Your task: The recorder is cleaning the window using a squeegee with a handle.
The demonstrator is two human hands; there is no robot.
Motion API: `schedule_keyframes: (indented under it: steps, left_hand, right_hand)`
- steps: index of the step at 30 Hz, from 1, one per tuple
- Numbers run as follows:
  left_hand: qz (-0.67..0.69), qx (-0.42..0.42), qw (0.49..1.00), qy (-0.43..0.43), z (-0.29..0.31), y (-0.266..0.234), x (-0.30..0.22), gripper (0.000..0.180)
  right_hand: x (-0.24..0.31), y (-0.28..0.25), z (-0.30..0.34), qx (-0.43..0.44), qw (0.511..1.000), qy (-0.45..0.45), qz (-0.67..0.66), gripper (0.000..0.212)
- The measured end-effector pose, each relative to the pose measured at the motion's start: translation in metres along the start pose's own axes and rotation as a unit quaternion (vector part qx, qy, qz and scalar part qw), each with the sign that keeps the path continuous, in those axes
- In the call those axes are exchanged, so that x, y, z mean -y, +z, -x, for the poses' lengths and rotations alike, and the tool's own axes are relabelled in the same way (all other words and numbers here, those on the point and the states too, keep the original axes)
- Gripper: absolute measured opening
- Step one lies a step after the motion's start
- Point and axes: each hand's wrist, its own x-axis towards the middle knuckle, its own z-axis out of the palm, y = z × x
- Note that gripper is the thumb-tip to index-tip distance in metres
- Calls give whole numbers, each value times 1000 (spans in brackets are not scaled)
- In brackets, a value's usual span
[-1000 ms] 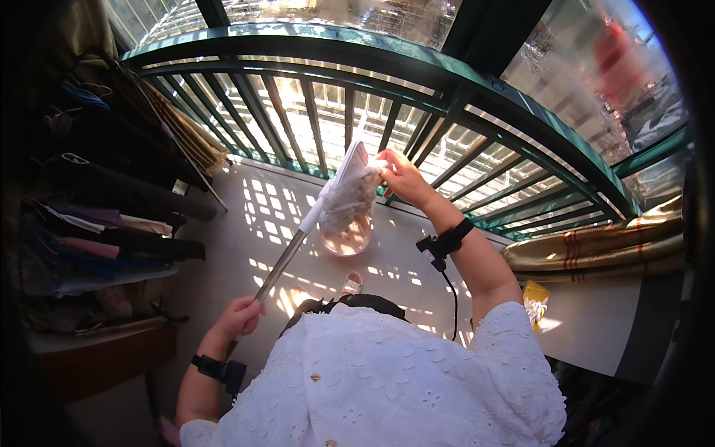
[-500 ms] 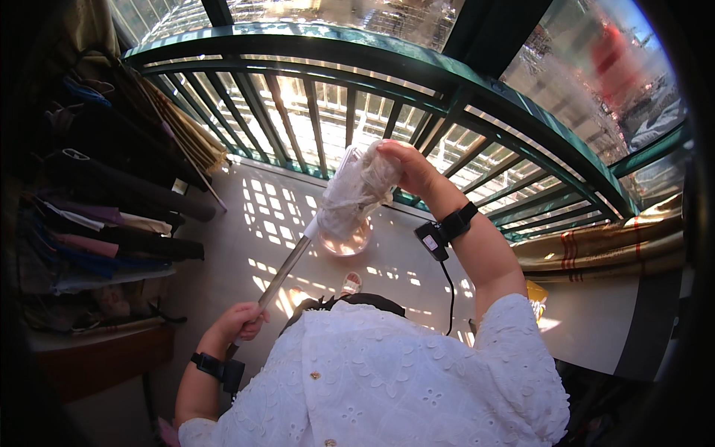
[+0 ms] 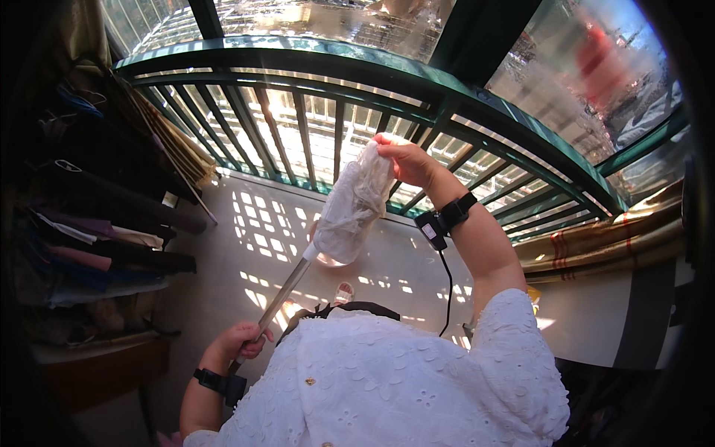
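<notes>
My left hand is closed around the lower part of a metal pole. The pole slants up to a long, whitish head, which looks like that of a mop or window washer. A crumpled, pale, thin cloth or film lies along the head's right side. With fingers pinched, my right hand holds this pale cloth at the head's upper end. Below and partly hidden by the head is a round pinkish basin on the floor.
A dark green railing runs across the front, with glass above it. Hanging clothes and a thin rod are at left. A patterned curtain and a pale tabletop stand at right. Sunlight patches the tiled floor.
The cloth has been drawn out longer and smoother along the head. My right hand is still at the upper end, its fingers now more pinched. My left hand keeps its grip on the pole.
</notes>
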Motion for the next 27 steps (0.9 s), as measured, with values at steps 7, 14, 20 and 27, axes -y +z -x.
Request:
schedule_keyframes:
  steps: [7, 14, 20, 27]
  left_hand:
    - [9, -21, 1000, 4, 1, -4, 2, 41]
    - [14, -32, 999, 18, 5, -4, 5, 40]
    - [-2, -17, 1000, 21, 4, -3, 0, 41]
    - [-14, -19, 1000, 17, 3, -1, -7, 42]
  right_hand:
    - [12, -7, 7, 48, 999, -6, 20, 25]
    - [17, 10, 19, 117, 991, -50, 42, 18]
    - [3, -3, 10, 46, 988, -83, 120, 17]
    - [17, 26, 8, -7, 988, -36, 152, 18]
